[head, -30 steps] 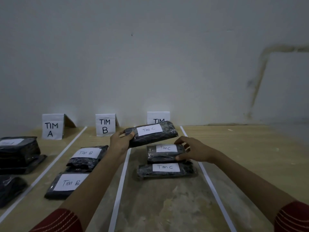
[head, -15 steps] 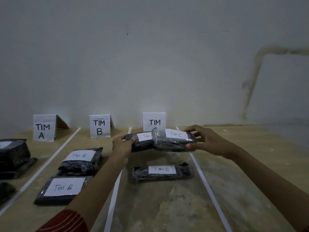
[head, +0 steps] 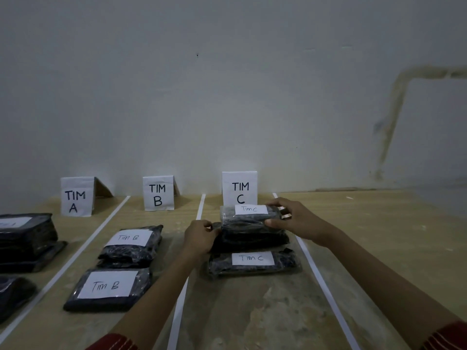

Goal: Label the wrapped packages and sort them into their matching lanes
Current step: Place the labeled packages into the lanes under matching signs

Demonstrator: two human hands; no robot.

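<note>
fingers of the right hand pinch the top package; left hand grips the lower package beneath, both crosswise in lane c.

Your wrapped packages wear glossy, crinkled clear plastic over dark, cloth-like contents, with matt white paper labels. The tabletop is pale matt wood, scuffed and rough-looking in the near middle. The lane signs are folded matt paper.
</note>
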